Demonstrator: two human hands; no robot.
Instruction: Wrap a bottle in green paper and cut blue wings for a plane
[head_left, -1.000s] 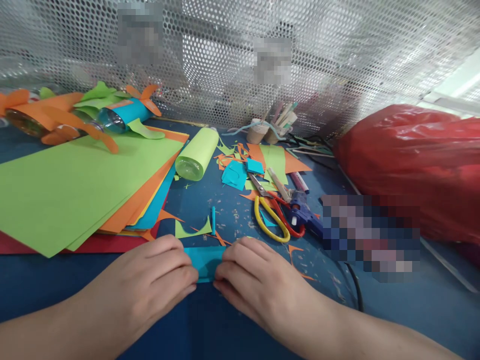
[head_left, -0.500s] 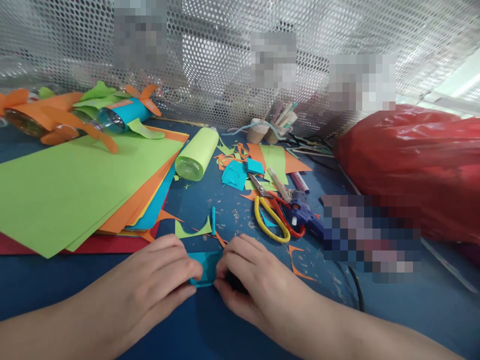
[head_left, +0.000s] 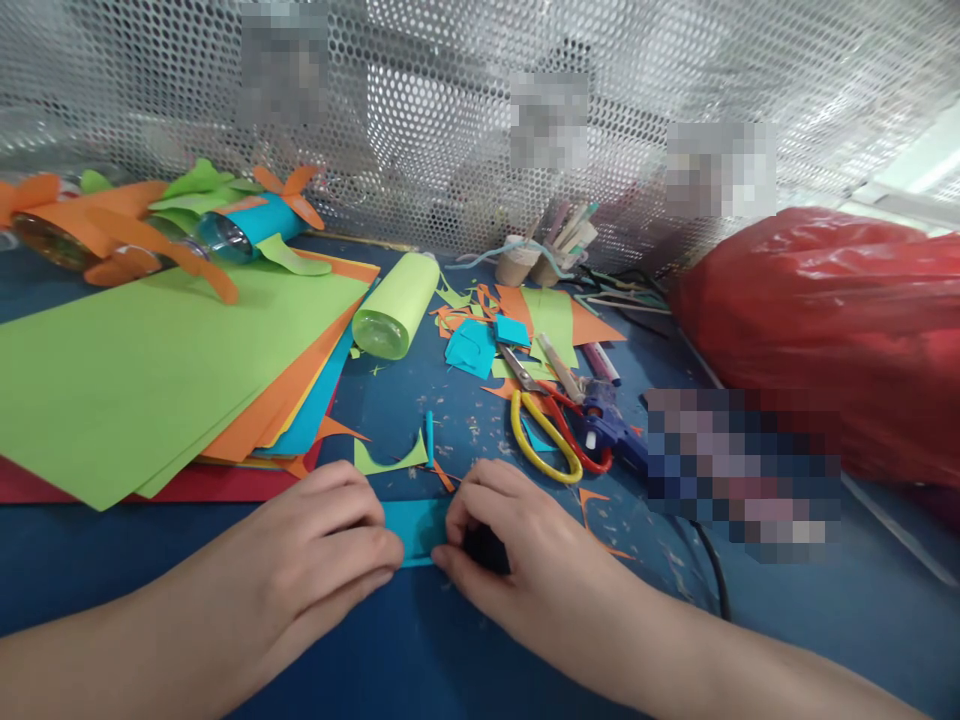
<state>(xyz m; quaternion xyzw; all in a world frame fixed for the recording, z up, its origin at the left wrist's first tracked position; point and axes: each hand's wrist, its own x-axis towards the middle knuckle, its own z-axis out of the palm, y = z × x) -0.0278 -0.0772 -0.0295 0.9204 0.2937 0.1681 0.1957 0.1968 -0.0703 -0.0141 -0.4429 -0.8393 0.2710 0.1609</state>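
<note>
A small strip of blue paper (head_left: 417,530) lies on the dark blue table between my hands, with a fold line near its front edge. My left hand (head_left: 330,545) has its fingers closed on the strip's left end, which they cover. At the right end, my right hand (head_left: 499,545) pinches the paper near the front edge between curled fingers and thumb. Just behind the strip are a green paper offcut (head_left: 390,458) and a thin rolled blue piece (head_left: 430,438).
Stacked coloured paper (head_left: 165,370) fills the left. Behind are a green-wrapped bottle (head_left: 396,305) and other paper-covered bottles. Scissors (head_left: 547,435), a glue gun (head_left: 611,430) with a black cable, and a red plastic bag (head_left: 825,340) are on the right. A perforated metal screen stands behind.
My right hand has shifted slightly right along the blue strip, so more of the paper shows. My left hand stays at the left end, its fingers slightly lower.
</note>
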